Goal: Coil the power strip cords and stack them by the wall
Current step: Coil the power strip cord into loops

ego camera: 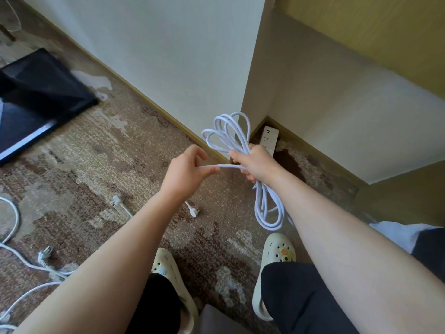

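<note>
My right hand [256,163] grips the middle of a coiled white cord [228,133], whose loops stick up above my fist and hang down below it toward the floor. My left hand [190,169] pinches a straight stretch of the same cord just left of the bundle. The white power strip [269,139] lies on the carpet in the corner by the wall, partly hidden behind my right hand. A white plug [192,210] lies on the carpet below my left wrist.
More loose white cords [16,259] and plugs [117,200] lie on the patterned carpet at left. A dark flat case [41,92] sits at the far left. White wall [168,56] and a beige cabinet [361,80] stand ahead. My feet in cream clogs [277,251] are below.
</note>
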